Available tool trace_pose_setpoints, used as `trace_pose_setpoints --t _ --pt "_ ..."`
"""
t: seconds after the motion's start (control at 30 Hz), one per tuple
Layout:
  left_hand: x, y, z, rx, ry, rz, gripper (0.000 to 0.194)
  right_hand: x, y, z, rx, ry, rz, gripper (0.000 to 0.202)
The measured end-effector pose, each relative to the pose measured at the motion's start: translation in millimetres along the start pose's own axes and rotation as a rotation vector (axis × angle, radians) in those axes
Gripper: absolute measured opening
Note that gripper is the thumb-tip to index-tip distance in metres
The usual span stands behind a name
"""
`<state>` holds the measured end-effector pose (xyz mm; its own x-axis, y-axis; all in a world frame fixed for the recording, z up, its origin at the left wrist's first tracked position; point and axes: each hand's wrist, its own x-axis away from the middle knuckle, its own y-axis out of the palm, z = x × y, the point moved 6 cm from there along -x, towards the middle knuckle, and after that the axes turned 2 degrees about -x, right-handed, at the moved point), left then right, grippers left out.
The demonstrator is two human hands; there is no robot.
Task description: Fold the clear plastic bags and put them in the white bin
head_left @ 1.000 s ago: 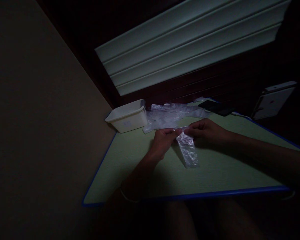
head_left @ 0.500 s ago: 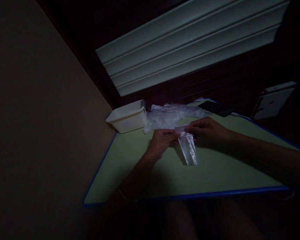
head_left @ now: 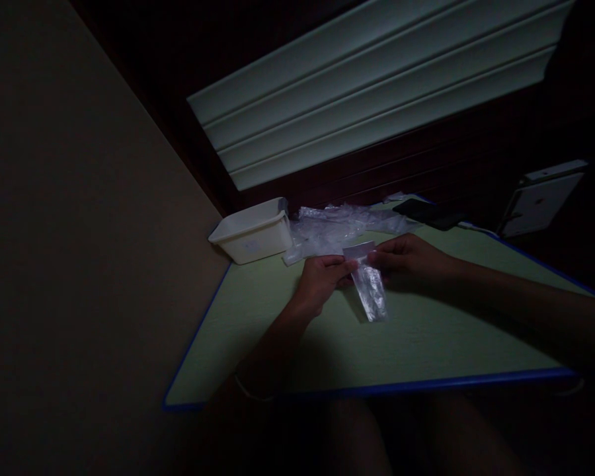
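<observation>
A small clear plastic bag [head_left: 371, 294] with a flat greyish top edge is held up over the green table [head_left: 426, 344]. My left hand [head_left: 322, 281] pinches its left side near the top, thumb on the front. On the other side, my right hand [head_left: 406, 258] grips the bag near its upper right corner between thumb and fingers. The lower part of the bag hangs down, shiny and creased. Behind my hands lies a loose pile of clear plastic bags [head_left: 332, 225].
A white plastic bin [head_left: 258, 238] stands at the table's back left corner by the wall. Toward the back right lie a dark flat object [head_left: 421, 213] and a white cable [head_left: 476, 229]. A white device [head_left: 543, 201] is beyond the right edge.
The bag has shifted slightly up and left, with more of its top edge showing above my fingers. Both hands keep their hold almost in place.
</observation>
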<state>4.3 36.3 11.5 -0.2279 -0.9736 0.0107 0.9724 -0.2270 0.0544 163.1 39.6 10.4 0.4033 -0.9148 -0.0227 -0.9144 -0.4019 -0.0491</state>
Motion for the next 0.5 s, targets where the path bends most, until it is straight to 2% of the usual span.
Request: trace_pose_setpoints --t 0.2,0.33,0.5 --pt "-0.9 0.2 0.6 0.006 -0.003 0.0 0.03 -0.4 2.6 5.6 -0.08 0.039 -0.027 0.03" --pt "1.3 5.2 0.3 0.012 -0.029 -0.053 0.033 -0.4 2.0 4.6 -0.055 0.04 -0.036 0.03" --pt "1.5 3.4 -1.2 -0.042 -0.029 -0.061 0.029 -2.1 -0.3 6.1 -0.031 0.014 -0.041 0.032"
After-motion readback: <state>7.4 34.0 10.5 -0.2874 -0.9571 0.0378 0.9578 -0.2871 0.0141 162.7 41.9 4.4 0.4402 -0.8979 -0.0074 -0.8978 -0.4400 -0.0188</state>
